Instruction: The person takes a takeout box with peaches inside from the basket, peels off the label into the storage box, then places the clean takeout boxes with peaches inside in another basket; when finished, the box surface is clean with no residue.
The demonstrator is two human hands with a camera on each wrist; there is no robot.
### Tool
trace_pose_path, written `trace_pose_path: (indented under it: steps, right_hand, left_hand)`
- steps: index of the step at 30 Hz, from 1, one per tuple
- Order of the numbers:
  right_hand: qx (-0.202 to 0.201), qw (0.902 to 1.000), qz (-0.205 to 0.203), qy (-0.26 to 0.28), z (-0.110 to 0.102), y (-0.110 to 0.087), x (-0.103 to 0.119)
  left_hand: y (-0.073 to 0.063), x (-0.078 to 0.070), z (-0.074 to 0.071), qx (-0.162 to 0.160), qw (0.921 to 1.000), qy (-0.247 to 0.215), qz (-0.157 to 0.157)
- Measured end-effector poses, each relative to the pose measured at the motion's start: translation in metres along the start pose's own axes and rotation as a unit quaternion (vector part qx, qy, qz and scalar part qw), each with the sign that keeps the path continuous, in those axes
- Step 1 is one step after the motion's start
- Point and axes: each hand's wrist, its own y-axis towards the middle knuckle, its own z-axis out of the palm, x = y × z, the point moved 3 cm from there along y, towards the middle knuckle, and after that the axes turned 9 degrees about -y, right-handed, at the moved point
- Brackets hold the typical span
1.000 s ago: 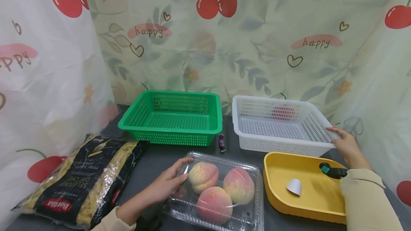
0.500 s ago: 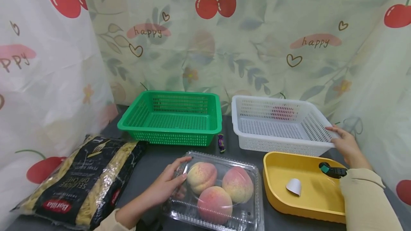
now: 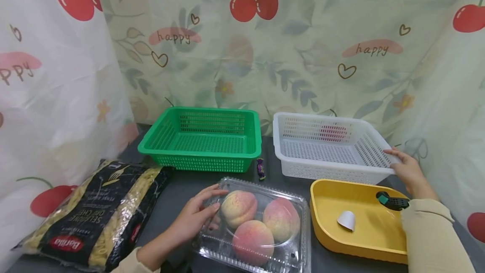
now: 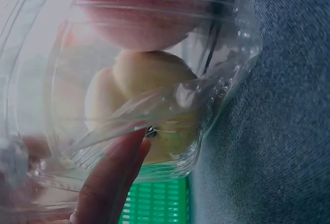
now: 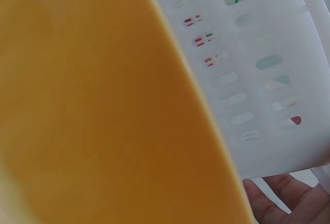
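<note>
A clear plastic clamshell box (image 3: 282, 193) with peaches (image 3: 253, 242) inside lies at the front middle of the dark table. My left hand (image 3: 193, 214) grips its left edge, with some fingers seen through the plastic. In the left wrist view, a finger (image 4: 111, 182) lies against the box's creased edge, close to a peach (image 4: 149, 77). Over at the right, my right hand (image 3: 411, 174) holds the right-hand rim of a white basket (image 3: 322, 167). The right wrist view shows fingertips (image 5: 263, 203) at that basket's edge, partly hidden behind a yellow tray (image 5: 113, 100).
A green basket (image 3: 201, 162) stands at the back left, and a small purple-wrapped candy (image 3: 261, 169) lies between the two baskets. The yellow tray (image 3: 373, 239) holds a small white cup-like piece (image 3: 347, 220). A bag of Barilla pasta (image 3: 94, 214) lies at the left.
My left hand has shifted slightly at the clamshell's left edge, its fingers more bent. The right hand stays on the white basket's rim. The view has drifted slightly.
</note>
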Motion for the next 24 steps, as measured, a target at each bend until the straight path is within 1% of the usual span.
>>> trace_pose_path:
  steps: [1, 3, 7, 8, 10, 11, 12, 13, 15, 17, 21, 24]
  right_hand:
    - [0.001, 1.0000, 0.008, -0.002, -0.001, -0.002, 0.004]
    - [0.014, 0.9997, 0.007, 0.018, -0.006, -0.013, 0.020]
    - [0.028, 0.9989, 0.031, 0.023, -0.016, -0.047, 0.066]
    - [0.034, 0.9986, 0.024, 0.032, -0.019, -0.056, 0.077]
    - [0.035, 0.9987, 0.026, 0.026, -0.020, -0.068, 0.095]
    - [0.037, 0.9986, 0.019, 0.033, -0.021, -0.073, 0.103]
    - [0.034, 0.9984, 0.020, 0.040, -0.021, -0.075, 0.106]
    - [0.039, 0.9981, 0.010, 0.047, -0.022, -0.078, 0.111]
    - [0.041, 0.9975, 0.003, 0.057, -0.022, -0.079, 0.115]
    - [0.038, 0.9977, 0.002, 0.056, -0.022, -0.075, 0.111]
    - [0.034, 0.9990, 0.027, 0.008, -0.020, -0.059, 0.095]
    - [0.036, 0.9987, 0.033, 0.012, -0.018, -0.058, 0.093]
  left_hand:
    - [0.000, 0.000, 0.000, -0.001, 1.0000, -0.001, 0.000]
    - [0.000, 0.000, -0.001, 0.000, 1.0000, -0.005, -0.003]
    - [0.001, 0.000, -0.001, 0.011, 0.9998, -0.010, -0.011]
    - [0.001, 0.000, -0.002, 0.014, 0.9997, -0.012, -0.013]
    - [0.001, -0.001, -0.003, 0.019, 0.9996, -0.014, -0.016]
    - [0.001, -0.002, -0.003, 0.020, 0.9995, -0.016, -0.017]
    - [0.001, -0.003, -0.004, 0.020, 0.9996, -0.015, -0.014]
    - [0.001, -0.004, -0.005, 0.021, 0.9996, -0.014, -0.011]
    - [0.002, -0.008, -0.007, 0.017, 0.9997, -0.016, -0.006]
    - [0.002, -0.012, -0.009, 0.015, 0.9998, -0.017, -0.001]
    - [0.001, -0.021, -0.013, 0.008, 0.9997, -0.024, 0.003]
    - [0.002, -0.027, -0.014, 0.006, 0.9996, -0.027, 0.003]
